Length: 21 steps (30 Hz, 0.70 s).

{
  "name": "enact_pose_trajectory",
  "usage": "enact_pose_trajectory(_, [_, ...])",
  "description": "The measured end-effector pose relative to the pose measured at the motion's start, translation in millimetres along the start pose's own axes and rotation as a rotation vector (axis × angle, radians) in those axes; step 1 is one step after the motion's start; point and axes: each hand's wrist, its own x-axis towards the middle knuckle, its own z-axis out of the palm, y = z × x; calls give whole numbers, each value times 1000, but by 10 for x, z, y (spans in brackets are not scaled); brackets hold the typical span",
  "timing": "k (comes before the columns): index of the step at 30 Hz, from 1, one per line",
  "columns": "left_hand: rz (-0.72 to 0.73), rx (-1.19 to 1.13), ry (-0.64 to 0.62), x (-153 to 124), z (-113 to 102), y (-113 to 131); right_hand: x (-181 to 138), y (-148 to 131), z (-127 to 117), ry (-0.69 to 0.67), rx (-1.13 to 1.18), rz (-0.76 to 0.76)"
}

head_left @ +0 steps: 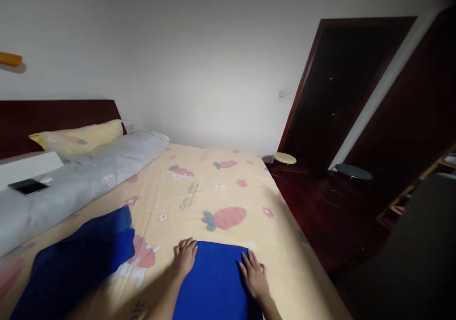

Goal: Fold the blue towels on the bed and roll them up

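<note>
A bright blue folded cloth point(213, 282) lies flat on the yellow carrot-print bedsheet point(199, 192) near the bed's front edge. My left hand point(185, 257) rests on the cloth's top left corner, its fingers curled over the edge. My right hand point(253, 275) lies flat on the cloth's right edge with fingers stretched out. A second, darker blue cloth point(78, 263) lies spread on the sheet to the left, apart from both hands.
A long grey bolster point(81, 180) and a yellow pillow point(80, 138) lie along the dark headboard at left. A phone point(27, 186) sits on a white bedside surface. Right of the bed are two round stools point(284, 158) point(352, 172) and a dark doorway point(342, 92).
</note>
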Motion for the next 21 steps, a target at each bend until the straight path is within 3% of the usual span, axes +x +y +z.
enact_pose_trajectory(3, [-12, -17, 5, 149, -47, -89, 97, 119, 24, 38, 91, 23])
enact_pose_trajectory(7, [-32, -60, -46, 312, -33, -110, 227, 190, 17, 124, 144, 183])
enact_pose_trajectory(12, [-53, -101, -133, 482, 25, -100, 468, 184, -15, 94, 110, 272])
enact_pose_trajectory(17, [-57, -127, -98, 561, 29, -168, 596, 176, -64, 76, 105, 273])
enact_pose_trajectory(21, [-80, -106, -32, 502, -39, -179, 500, 104, -123, 138, 74, 244])
